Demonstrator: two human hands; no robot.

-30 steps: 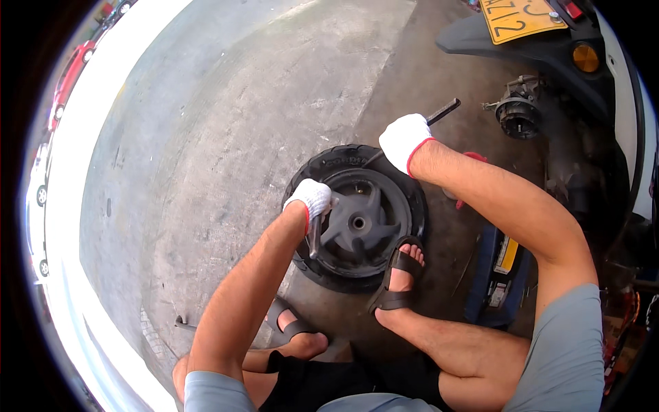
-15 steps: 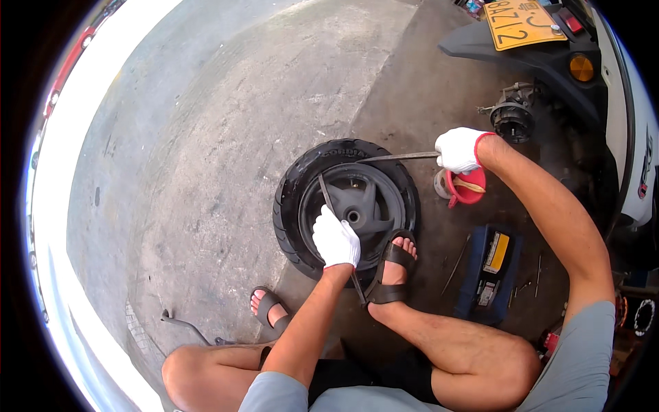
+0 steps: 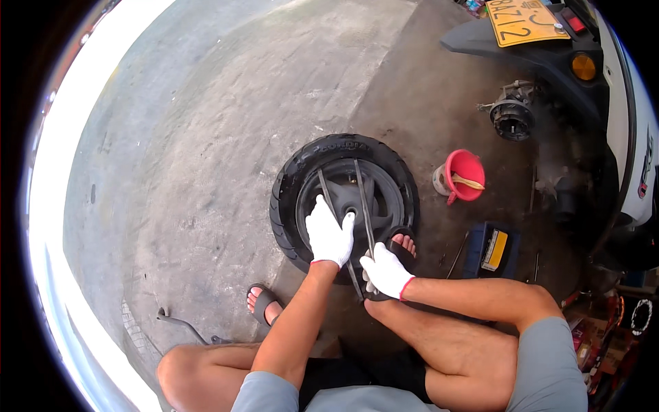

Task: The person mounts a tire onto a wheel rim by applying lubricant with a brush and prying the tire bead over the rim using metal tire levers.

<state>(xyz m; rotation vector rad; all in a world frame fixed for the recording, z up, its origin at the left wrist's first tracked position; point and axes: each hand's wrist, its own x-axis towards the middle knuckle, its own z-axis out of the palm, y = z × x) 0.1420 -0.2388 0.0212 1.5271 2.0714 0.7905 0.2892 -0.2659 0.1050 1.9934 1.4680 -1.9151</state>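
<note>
A black scooter tyre (image 3: 289,233) on a dark spoked wheel rim (image 3: 388,199) lies flat on the floor before me. Over one tyre lever (image 3: 323,180), which crosses the rim from its far side to beside my right foot, my white-gloved left hand (image 3: 328,233) is closed, its thumb standing apart. My gloved right hand (image 3: 388,271) grips a second tyre lever (image 3: 362,196) near its lower end. That lever's far tip meets the tyre's inner edge at the top. The undersides of both hands are hidden.
My sandalled right foot (image 3: 403,245) is against the tyre's near right edge. Right of the wheel stand a pink pot (image 3: 465,165) with a brush (image 3: 468,182) and a blue tray (image 3: 509,257). A scooter (image 3: 638,137) stands far right, near a hub part (image 3: 513,118). A bent metal bar (image 3: 184,324) lies left.
My right hand has swung its lever from the tyre's right side down toward me, now lying across the rim beside the first lever. My left hand has stayed nearly in place, its thumb now spread.
</note>
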